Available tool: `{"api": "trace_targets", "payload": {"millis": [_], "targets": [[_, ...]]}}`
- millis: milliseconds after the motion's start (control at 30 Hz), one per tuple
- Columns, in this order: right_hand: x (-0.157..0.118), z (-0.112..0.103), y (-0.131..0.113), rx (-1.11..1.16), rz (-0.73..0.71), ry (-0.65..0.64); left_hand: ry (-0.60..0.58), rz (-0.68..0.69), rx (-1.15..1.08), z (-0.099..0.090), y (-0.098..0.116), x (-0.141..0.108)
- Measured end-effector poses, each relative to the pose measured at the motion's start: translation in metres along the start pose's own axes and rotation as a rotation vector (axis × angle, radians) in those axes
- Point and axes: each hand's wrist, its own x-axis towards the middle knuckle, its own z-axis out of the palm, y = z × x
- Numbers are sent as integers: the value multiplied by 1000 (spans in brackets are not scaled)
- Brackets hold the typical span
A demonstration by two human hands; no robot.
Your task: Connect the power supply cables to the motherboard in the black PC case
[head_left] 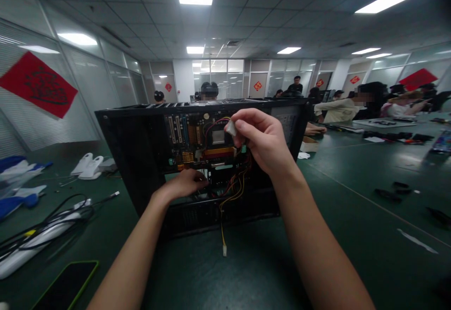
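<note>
An open black computer case (116, 155) stands on its side edge in front of me, its inside facing me. My right hand (262, 136) is closed, pinching a small crumpled white wipe (231, 127) between thumb and fingertips. The wipe is just right of the square grey processor (218, 136) on the motherboard (193, 134). Lower left, my left hand (185, 183) reaches into the case below the board, its fingers curled; what they grip is hidden. A yellow cable with a white connector (224, 251) hangs out over the case's lower edge.
On the green table (218, 282), a phone (66, 284), a white power strip (38, 242) with black cables and blue-white gloves (21, 183) lie left. Rightward are black parts (387, 195), a paper strip (417, 241) and a small box (308, 144). Other people (340, 108) sit farther back.
</note>
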Motion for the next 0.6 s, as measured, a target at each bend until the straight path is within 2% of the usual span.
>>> {"api": "trace_targets", "payload": {"millis": [133,200,300,433,500,600], "targets": [[0,1,0,-103,36,-70,47,-145,92,-4,3,-4],[-1,6,2,-203,72,-151,27,-193,137,-9,6,-9],[-5,16,15,-435,81,-391,-25,-236,168,-14,12,-16],[-13,31,46,-728,142,-740,24,-245,85,-16,19,-19],[-16,36,62,-812,194,-841,13,-195,54,-17,21,-20],[-22,40,79,-959,269,-933,-101,-158,47,-19,23,-22]]}}
